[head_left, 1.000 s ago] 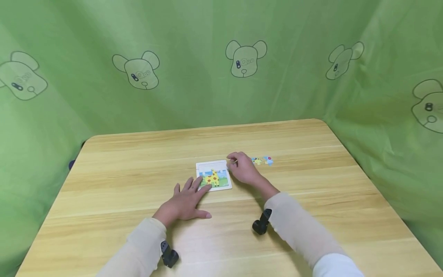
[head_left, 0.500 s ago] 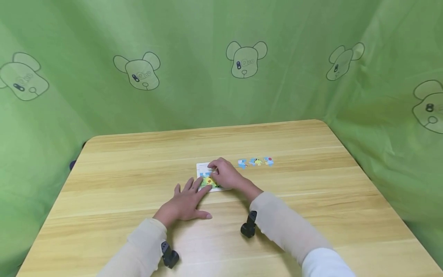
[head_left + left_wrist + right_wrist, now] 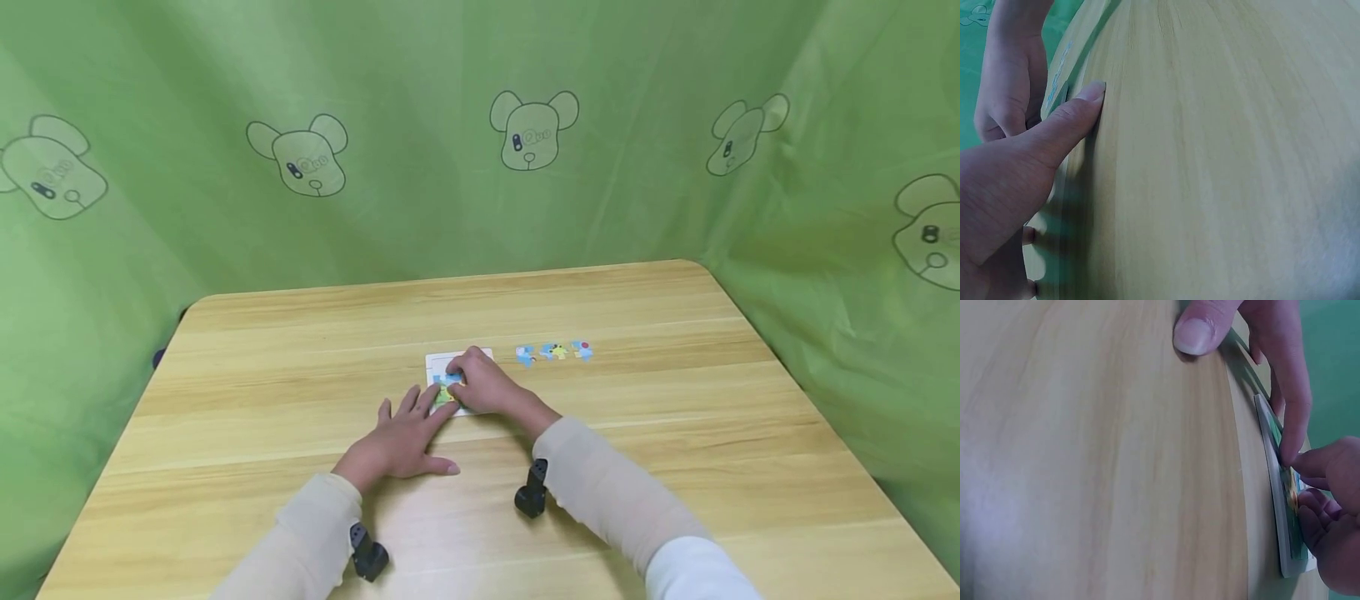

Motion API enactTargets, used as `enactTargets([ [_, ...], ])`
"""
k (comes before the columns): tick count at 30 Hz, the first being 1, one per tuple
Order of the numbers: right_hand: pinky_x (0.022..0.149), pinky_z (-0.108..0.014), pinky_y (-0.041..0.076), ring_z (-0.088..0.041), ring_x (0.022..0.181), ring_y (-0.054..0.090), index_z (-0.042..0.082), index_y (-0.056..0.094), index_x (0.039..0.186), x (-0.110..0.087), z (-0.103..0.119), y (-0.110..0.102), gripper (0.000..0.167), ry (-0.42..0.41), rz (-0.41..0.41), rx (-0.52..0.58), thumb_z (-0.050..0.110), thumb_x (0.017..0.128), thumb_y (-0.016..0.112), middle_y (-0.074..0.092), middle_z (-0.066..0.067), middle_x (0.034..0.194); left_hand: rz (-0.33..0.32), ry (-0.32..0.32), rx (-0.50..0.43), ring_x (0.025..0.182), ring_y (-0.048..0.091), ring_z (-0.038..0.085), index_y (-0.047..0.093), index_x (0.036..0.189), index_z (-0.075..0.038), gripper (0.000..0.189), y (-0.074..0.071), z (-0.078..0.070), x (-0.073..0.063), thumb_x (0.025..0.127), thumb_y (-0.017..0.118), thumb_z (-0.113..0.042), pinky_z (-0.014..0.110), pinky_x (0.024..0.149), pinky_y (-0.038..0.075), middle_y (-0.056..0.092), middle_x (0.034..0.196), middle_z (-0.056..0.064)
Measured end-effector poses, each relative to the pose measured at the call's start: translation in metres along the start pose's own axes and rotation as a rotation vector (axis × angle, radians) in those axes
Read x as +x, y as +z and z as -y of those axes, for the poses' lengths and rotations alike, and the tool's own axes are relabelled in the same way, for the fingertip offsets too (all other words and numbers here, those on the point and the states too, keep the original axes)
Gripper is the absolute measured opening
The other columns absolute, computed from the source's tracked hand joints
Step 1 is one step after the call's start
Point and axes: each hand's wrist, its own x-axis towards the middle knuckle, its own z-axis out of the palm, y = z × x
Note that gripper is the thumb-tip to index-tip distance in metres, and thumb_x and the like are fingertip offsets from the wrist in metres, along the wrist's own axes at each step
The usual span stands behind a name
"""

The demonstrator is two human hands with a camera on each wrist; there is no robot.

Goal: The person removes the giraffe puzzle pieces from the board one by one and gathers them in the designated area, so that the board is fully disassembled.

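A small jigsaw puzzle in a white frame (image 3: 437, 360) lies on the table, partly covered by both hands. The left hand (image 3: 401, 442) spreads its straight fingers onto the frame's lower left corner, its thumb out over the wood. Over the middle and right of the puzzle, the right hand (image 3: 487, 385) has its thumb and fingers curled at a blue puzzle piece (image 3: 453, 378). In the right wrist view, the right hand (image 3: 1341, 531) meets a left fingertip at the puzzle, whose pale side edge (image 3: 1280, 519) faces this camera. In the left wrist view, the left thumb (image 3: 1066, 128) hides most of the frame.
Right of the frame, three loose puzzle pieces lie in a row: a blue one (image 3: 525, 355), a yellow and blue one (image 3: 555, 351), and one with a red spot (image 3: 582, 350). A green curtain (image 3: 420, 217) stands behind the wooden table (image 3: 675, 417).
The right hand has moved left from beside the loose pieces onto the puzzle, uncovering the leftmost piece, then shifted slightly further left. The left hand has stayed in place.
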Motion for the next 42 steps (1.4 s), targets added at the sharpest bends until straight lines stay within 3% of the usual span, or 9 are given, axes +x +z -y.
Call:
enactTargets([
  [9,0.087,-0.032,0.045,-0.017,0.091,0.048,0.001,0.063,0.115,0.0002,-0.0012,0.0024,0.031,0.004,0.029,-0.017,0.015,0.087,0.064,0.052,-0.008,0.102,0.022,-0.024,-0.021,0.143,0.006,0.041,0.019,0.151,-0.029,0.091,-0.0001,-0.0013,-0.0009,0.078,0.056,-0.069,0.072,0.102,0.013,0.004,0.158,0.019],
  [23,0.091,-0.036,0.044,-0.019,0.093,0.049,0.004,0.058,0.115,-0.0011,0.0009,0.0012,0.031,0.035,0.030,0.003,0.016,0.087,0.064,0.049,-0.009,0.105,0.039,-0.033,-0.015,0.143,0.007,0.042,0.019,0.151,-0.028,0.092,-0.0028,-0.0031,0.0012,0.078,0.057,-0.068,0.072,0.101,0.015,0.004,0.157,0.020],
  [30,0.088,-0.034,0.044,-0.017,0.091,0.048,0.007,0.056,0.114,-0.0027,-0.0006,0.0039,0.030,0.032,-0.009,0.033,0.015,0.087,0.065,0.049,-0.007,0.102,0.023,-0.038,-0.032,0.144,0.005,0.035,0.021,0.151,-0.031,0.091,-0.0030,-0.0031,0.0018,0.077,0.059,-0.068,0.072,0.102,0.015,0.008,0.155,0.025],
  [42,0.083,-0.031,0.045,-0.016,0.088,0.051,0.011,0.055,0.108,-0.0045,-0.0017,0.0088,0.024,-0.015,-0.077,0.082,0.010,0.087,0.065,0.054,-0.002,0.094,0.022,-0.036,-0.034,0.144,0.006,0.035,0.020,0.151,-0.032,0.091,-0.0044,-0.0037,0.0010,0.077,0.060,-0.068,0.072,0.101,0.015,0.009,0.155,0.024],
])
